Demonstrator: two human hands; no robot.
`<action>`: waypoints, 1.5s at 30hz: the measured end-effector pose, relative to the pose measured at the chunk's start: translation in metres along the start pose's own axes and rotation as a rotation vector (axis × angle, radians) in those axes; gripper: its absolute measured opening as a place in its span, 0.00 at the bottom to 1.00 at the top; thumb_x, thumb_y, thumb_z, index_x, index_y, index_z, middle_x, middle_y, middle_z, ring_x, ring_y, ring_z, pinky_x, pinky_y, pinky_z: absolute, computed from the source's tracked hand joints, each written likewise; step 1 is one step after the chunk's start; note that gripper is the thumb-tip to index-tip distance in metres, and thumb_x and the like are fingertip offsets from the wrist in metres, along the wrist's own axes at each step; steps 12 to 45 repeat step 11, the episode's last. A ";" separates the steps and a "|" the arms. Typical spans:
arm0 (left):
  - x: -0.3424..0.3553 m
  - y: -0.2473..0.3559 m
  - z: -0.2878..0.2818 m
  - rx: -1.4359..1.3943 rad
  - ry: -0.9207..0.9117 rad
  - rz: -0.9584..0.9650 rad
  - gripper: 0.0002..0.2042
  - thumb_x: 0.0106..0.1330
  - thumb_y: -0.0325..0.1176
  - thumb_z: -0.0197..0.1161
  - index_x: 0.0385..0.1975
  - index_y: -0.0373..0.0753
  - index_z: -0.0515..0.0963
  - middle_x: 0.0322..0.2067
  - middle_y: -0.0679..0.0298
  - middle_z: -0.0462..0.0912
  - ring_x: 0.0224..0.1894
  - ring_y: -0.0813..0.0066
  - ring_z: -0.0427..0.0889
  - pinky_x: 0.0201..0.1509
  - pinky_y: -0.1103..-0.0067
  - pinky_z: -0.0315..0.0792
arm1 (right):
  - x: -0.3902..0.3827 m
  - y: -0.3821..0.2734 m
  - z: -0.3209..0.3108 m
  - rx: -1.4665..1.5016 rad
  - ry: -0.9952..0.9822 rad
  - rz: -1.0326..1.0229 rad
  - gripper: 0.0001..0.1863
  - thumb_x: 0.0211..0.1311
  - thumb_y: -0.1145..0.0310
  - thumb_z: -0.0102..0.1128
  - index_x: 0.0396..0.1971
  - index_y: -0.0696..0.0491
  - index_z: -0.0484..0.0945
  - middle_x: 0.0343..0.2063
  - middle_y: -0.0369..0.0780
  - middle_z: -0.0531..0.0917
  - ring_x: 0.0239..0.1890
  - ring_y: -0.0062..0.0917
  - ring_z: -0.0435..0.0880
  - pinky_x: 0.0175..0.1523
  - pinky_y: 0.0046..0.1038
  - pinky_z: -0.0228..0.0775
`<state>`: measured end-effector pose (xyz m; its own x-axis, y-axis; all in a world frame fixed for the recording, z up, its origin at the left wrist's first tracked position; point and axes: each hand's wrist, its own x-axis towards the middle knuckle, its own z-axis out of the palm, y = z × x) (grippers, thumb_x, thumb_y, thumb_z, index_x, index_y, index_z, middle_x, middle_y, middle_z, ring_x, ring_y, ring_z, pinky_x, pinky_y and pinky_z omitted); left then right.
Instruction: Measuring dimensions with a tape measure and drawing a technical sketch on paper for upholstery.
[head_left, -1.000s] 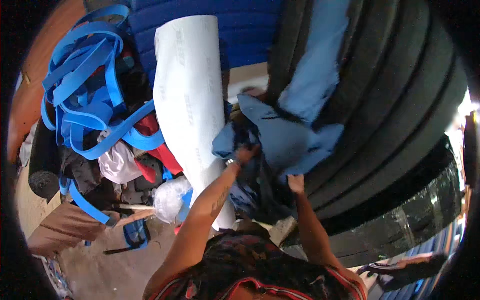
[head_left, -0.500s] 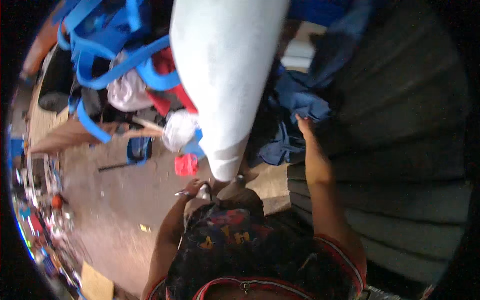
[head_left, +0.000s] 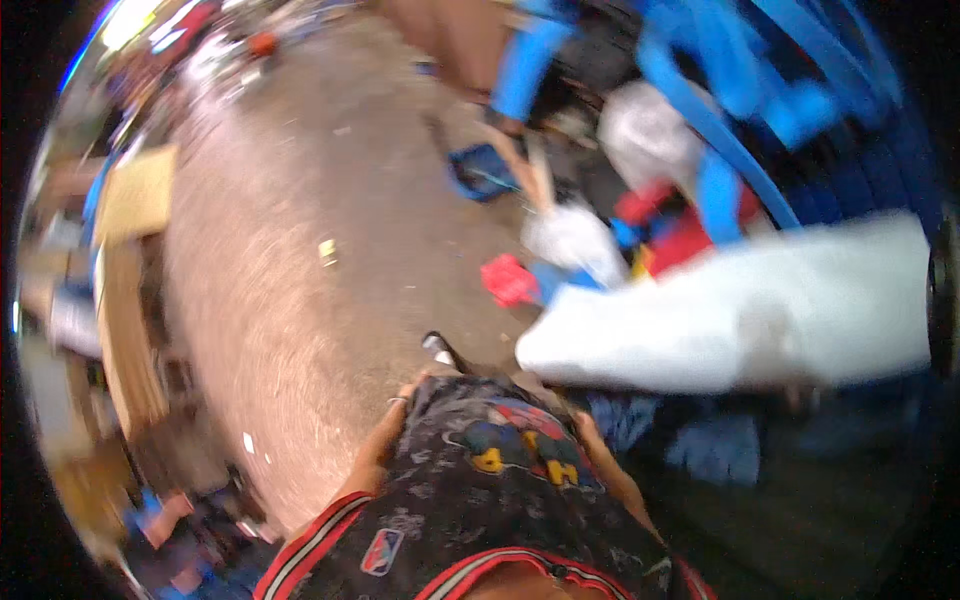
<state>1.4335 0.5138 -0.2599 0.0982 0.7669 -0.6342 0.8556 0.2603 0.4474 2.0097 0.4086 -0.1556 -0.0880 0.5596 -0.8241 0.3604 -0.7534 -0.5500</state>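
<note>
My left hand (head_left: 400, 396) hangs by my left hip against the dark patterned shirt; its fingers are mostly hidden and blurred. On the other side, my right hand (head_left: 584, 430) is low beside the shirt, smeared by motion, and no held thing shows there. A long, thick white roll (head_left: 700, 320) lies across the right, its narrower end pointing toward my legs. Below that roll, nearest my right arm, lie dark blue cloths (head_left: 715, 445). My foot in a dark shoe (head_left: 440, 350) shows on the floor.
Blue strips (head_left: 720, 130), a whitish bundle (head_left: 650, 135), red cloth (head_left: 690, 240) and a white bag (head_left: 575, 240) are heaped at the upper right. A blue bin (head_left: 482, 172) stands on the brown floor (head_left: 300, 330). Wooden boards (head_left: 130, 330) line the left.
The view has swung rightward, so the white roll now lies across the right. My right hand has come away from the blue cloth to my side.
</note>
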 end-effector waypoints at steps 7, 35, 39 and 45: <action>-0.060 0.026 -0.113 -0.399 -0.202 -0.502 0.30 0.63 0.55 0.45 0.58 0.36 0.62 0.59 0.55 0.61 0.60 0.60 0.60 0.63 0.69 0.53 | 0.126 -0.180 0.004 -0.176 0.236 0.276 0.21 0.59 0.54 0.49 0.48 0.50 0.68 0.34 0.42 0.78 0.35 0.36 0.77 0.34 0.39 0.65; -0.050 -0.046 -0.179 -0.710 0.128 -0.470 0.38 0.57 0.62 0.49 0.60 0.38 0.58 0.60 0.53 0.59 0.62 0.56 0.57 0.64 0.69 0.54 | 0.213 -0.318 0.053 -0.042 0.213 0.123 0.31 0.56 0.46 0.50 0.55 0.47 0.60 0.46 0.44 0.71 0.38 0.38 0.74 0.34 0.42 0.63; -0.050 -0.046 -0.179 -0.710 0.128 -0.470 0.38 0.57 0.62 0.49 0.60 0.38 0.58 0.60 0.53 0.59 0.62 0.56 0.57 0.64 0.69 0.54 | 0.213 -0.318 0.053 -0.042 0.213 0.123 0.31 0.56 0.46 0.50 0.55 0.47 0.60 0.46 0.44 0.71 0.38 0.38 0.74 0.34 0.42 0.63; -0.050 -0.046 -0.179 -0.710 0.128 -0.470 0.38 0.57 0.62 0.49 0.60 0.38 0.58 0.60 0.53 0.59 0.62 0.56 0.57 0.64 0.69 0.54 | 0.213 -0.318 0.053 -0.042 0.213 0.123 0.31 0.56 0.46 0.50 0.55 0.47 0.60 0.46 0.44 0.71 0.38 0.38 0.74 0.34 0.42 0.63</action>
